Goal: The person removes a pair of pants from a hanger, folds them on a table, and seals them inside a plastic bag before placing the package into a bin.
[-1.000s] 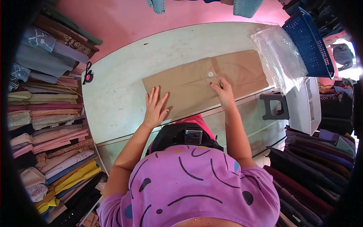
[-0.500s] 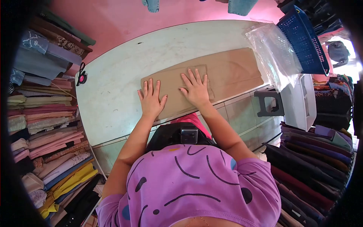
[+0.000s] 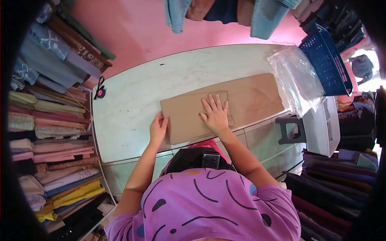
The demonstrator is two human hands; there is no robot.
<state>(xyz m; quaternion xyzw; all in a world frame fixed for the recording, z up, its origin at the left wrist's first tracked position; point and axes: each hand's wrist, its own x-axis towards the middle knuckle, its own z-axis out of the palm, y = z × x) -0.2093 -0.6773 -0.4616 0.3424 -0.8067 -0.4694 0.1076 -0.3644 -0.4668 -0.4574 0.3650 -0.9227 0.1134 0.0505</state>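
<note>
A folded brown garment [image 3: 257, 94], long like a trouser leg, lies on the white table with its left part doubled over. My right hand [image 3: 217, 116] rests flat on the doubled part, fingers spread. At the garment's left edge is my left hand [image 3: 158, 130], its fingers bent and drawn together around the edge; part of the grip is hidden. A clear plastic bag [image 3: 295, 78] lies just beyond the garment's right end.
The white table [image 3: 128, 120] has a black cord with a pink-centred round piece [image 3: 100, 93] at its left end. A blue basket [image 3: 325, 60] stands at the right. Stacked clothes [image 3: 60, 132] flank the left side, and jeans [image 3: 267, 18] hang behind. A dark stool [image 3: 290, 130] stands below.
My left hand has gone from lying flat on the garment to its left edge, with the fingers now bent. My right hand stays flat on the cloth. The view has tilted up slightly.
</note>
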